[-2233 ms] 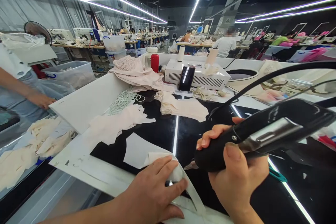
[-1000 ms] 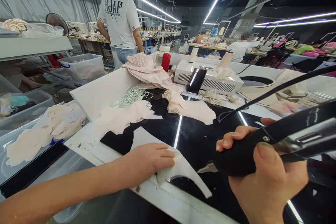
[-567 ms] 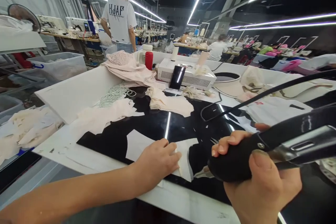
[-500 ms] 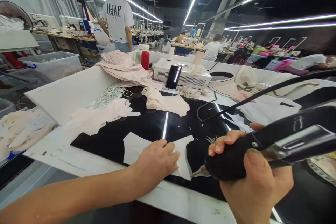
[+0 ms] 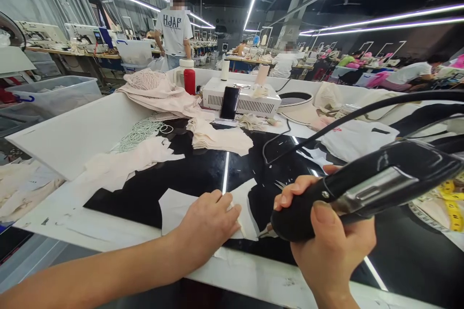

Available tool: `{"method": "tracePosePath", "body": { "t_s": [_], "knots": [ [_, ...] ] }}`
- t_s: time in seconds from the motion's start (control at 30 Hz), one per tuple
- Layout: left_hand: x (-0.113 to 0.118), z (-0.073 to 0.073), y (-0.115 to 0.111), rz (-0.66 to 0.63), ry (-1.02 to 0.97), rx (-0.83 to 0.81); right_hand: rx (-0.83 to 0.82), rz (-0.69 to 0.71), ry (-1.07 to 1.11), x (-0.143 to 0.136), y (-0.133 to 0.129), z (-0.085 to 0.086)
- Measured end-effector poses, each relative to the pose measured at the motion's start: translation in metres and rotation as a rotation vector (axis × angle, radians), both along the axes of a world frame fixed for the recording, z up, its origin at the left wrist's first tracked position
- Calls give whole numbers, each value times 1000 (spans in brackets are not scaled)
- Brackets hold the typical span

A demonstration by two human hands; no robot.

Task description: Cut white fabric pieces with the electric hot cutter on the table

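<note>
My left hand (image 5: 208, 219) rests palm down on a white panel (image 5: 174, 205) with curved edges, lying on a shiny black board (image 5: 203, 169). Its fingers are bent and pressed together on the panel; the thumb is hidden. A cream layer shows by the fingertips. Wrapped in my right hand (image 5: 331, 241) is a black corded hand cutter (image 5: 362, 190) with a silver lever. The narrow tip (image 5: 267, 231) of this tool points left at the panel's lower right corner and looks to touch it or nearly so. Stacked cream fabric pieces (image 5: 221, 137) lie beyond the left hand.
A phone (image 5: 229, 102) leans on a vented white box (image 5: 250, 96). More cream fabric (image 5: 126, 161) and pale green cord (image 5: 143, 133) lie left. A black cable (image 5: 348, 120) arches on the right above a yellow tape measure (image 5: 455, 212). A person (image 5: 174, 34) stands beyond the table.
The whole view has shifted a little to the left. My right hand and the cutter have swung left and tilted slightly, tip still by the panel's corner. The left hand stays on the panel.
</note>
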State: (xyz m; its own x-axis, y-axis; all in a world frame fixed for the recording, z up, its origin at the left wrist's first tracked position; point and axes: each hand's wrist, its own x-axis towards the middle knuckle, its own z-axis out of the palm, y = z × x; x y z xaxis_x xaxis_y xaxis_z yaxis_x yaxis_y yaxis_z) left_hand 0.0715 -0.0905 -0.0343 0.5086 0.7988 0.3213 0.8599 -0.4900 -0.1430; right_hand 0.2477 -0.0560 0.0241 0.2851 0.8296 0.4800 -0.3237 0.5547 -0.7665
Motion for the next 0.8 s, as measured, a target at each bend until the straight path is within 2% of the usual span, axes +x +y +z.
{"method": "tracePosePath", "body": {
  "t_s": [0.2,0.33,0.4,0.53,0.6,0.8],
  "knots": [
    [2,2,-7,47,76,-12,6,18,-23,1,0,-2],
    [2,4,-11,48,78,54,9,-4,-23,0,0,0],
    [4,6,-12,-24,45,113,5,-9,-22,0,-1,0],
    [10,8,-10,-348,-73,171,7,-1,-27,0,-2,0],
    [13,6,-8,-459,-122,158,14,5,-28,0,-2,0],
    [7,-1,5,-550,-100,84,23,15,-29,0,-2,0]
  ]
}}
